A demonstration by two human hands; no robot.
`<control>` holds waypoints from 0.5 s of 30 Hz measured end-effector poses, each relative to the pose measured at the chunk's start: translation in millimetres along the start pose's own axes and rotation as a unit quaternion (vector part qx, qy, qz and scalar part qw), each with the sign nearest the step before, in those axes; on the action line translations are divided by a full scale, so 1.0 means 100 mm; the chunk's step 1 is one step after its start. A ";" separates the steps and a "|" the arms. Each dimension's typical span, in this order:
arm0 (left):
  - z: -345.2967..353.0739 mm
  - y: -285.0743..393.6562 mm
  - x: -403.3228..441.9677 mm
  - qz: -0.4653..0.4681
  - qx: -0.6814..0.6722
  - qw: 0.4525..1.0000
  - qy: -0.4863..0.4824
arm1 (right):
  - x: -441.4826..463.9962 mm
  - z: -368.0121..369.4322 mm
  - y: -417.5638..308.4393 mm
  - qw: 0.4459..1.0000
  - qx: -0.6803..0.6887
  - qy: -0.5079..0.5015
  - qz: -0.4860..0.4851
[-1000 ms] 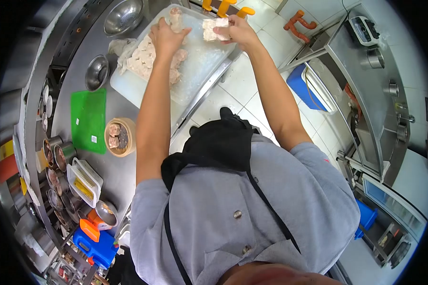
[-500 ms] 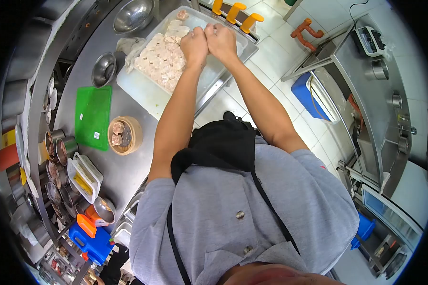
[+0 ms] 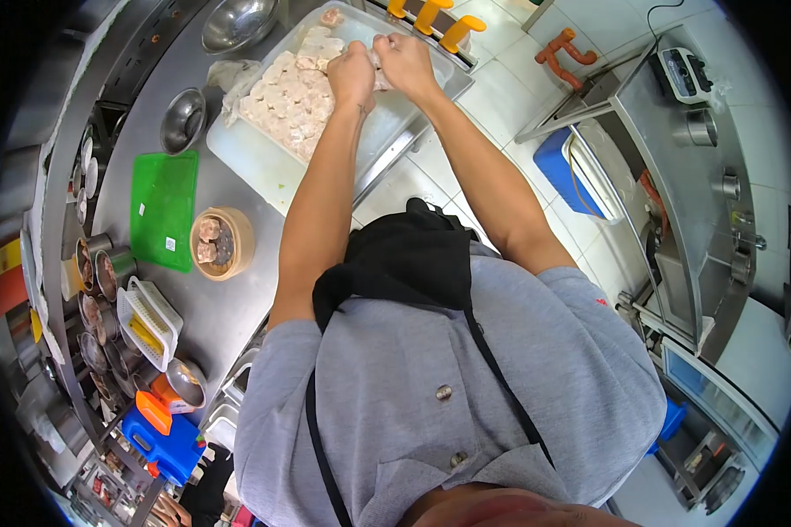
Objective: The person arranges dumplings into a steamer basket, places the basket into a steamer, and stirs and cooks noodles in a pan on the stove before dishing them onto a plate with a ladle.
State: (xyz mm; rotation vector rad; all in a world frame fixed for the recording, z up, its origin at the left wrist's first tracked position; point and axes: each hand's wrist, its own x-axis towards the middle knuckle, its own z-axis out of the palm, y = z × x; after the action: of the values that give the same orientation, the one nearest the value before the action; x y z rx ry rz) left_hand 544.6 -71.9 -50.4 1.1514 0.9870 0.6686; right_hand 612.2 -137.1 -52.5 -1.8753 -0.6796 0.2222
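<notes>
left hand [image 3: 351, 77] and right hand [image 3: 404, 65], both curled closed, grip a pale dumpling clump [image 3: 379, 81] above the far plastic tray [image 3: 248, 174]; a bamboo steamer [image 3: 244, 246] sits nearer, to the left.

Near twelve o'clock, the left hand [image 3: 351, 75] and right hand [image 3: 404, 63], fingers curled, are close together above a translucent tray [image 3: 392, 123]; a pale lump [image 3: 380, 81] shows between them. Pale food pieces [image 3: 281, 101] crowd the tray toward eleven. On the counter [image 3: 215, 312], a bamboo steamer [image 3: 245, 246] holding two dumplings [image 3: 208, 230] sits at nine, beside a green board [image 3: 164, 211]. A steel bowl [image 3: 183, 121] is at ten.
</notes>
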 end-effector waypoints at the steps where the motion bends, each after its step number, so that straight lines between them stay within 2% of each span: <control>1: -0.06 -0.05 0.11 0.000 0.000 1.000 0.001 | 0.01 0.03 0.06 1.000 0.005 0.013 -0.004; 2: -0.18 -0.07 0.23 -0.075 -0.098 0.988 -0.092 | 0.02 0.02 0.13 1.000 0.005 0.012 -0.003; 3: -0.24 -0.10 0.31 -0.147 -0.194 0.952 -0.183 | 0.05 -0.01 0.23 0.994 0.090 0.009 0.062; 4: -0.19 0.07 0.23 -0.145 -0.193 0.953 -0.184 | 0.10 -0.02 0.30 0.977 0.174 0.007 0.124; 6: -0.03 0.31 0.05 -0.066 0.010 0.994 -0.086 | 0.12 -0.05 0.41 0.961 0.222 0.017 0.162; 7: -0.09 0.29 0.17 -0.057 0.078 0.989 -0.109 | 0.18 -0.08 0.42 0.942 0.273 0.025 0.192; 8: -0.10 0.26 0.25 -0.054 0.076 0.990 -0.108 | 0.22 -0.15 0.44 0.943 0.272 0.024 0.189; 10: -0.08 0.16 0.36 0.108 0.298 0.932 -0.174 | 0.24 -0.38 0.31 0.887 0.415 -0.037 0.200; 11: -0.07 0.08 0.34 0.108 0.298 0.932 -0.175 | 0.24 -0.43 0.23 0.873 0.449 -0.051 0.181; 12: -0.05 0.03 0.26 0.313 0.312 0.883 -0.158 | 0.24 -0.43 0.24 0.874 0.448 -0.051 0.181; 13: -0.01 0.04 0.18 0.508 0.311 0.792 -0.134 | 0.29 -0.43 0.25 0.832 0.513 -0.076 0.199; 15: -0.03 0.06 -0.02 0.500 0.297 0.796 -0.168 | 0.26 -0.47 0.23 0.751 0.604 -0.130 0.232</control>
State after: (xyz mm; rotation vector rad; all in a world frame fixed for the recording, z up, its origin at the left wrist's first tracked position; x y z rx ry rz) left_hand 541.5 -70.8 -44.1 2.3157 0.1815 0.9460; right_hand 662.7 -165.9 -49.9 -0.6833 -0.0962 1.0006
